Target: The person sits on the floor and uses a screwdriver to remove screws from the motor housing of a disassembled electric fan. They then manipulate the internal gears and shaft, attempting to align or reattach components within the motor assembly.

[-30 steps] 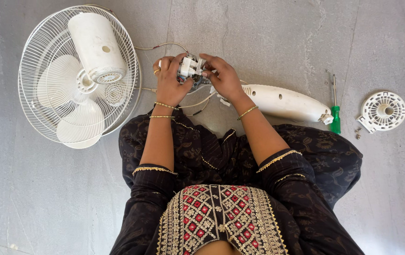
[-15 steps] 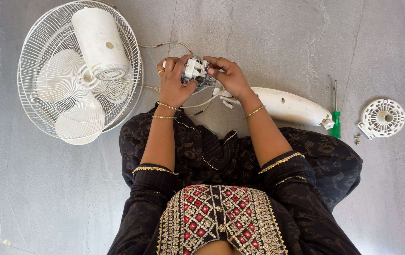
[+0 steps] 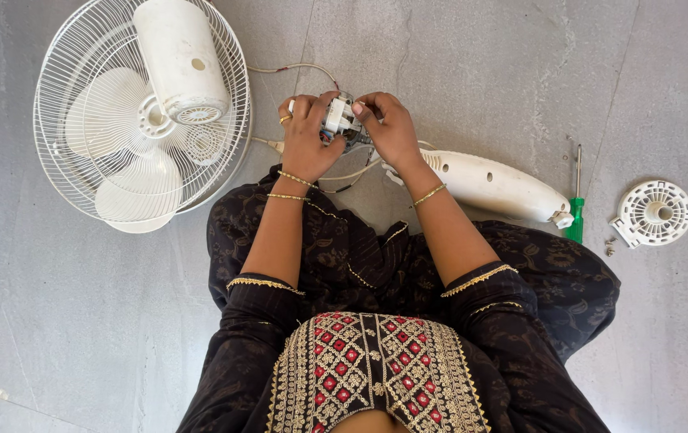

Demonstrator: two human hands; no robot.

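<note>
While the left hand (image 3: 305, 138) and right hand (image 3: 390, 128) close together around a small wired switch assembly (image 3: 340, 119), they hold it just above the grey floor (image 3: 456, 64). Left lies a white fan head (image 3: 142, 112); right, a white housing (image 3: 498, 186), green screwdriver (image 3: 575, 210) and round vented cover (image 3: 655, 213).

Switch block (image 3: 342, 119) sits centre, between left hand (image 3: 305, 140) at its 9 and right hand (image 3: 392, 128) at its 3. Fan head (image 3: 139, 120) lies on floor (image 3: 520, 64) at 9 o'clock, motor housing (image 3: 179, 60) on top. Cover (image 3: 496, 186) at 4, just beside right wrist. Screwdriver (image 3: 576, 200) past it at 3, then grille disc (image 3: 655, 213), screws (image 3: 610, 245) beside it.
</note>
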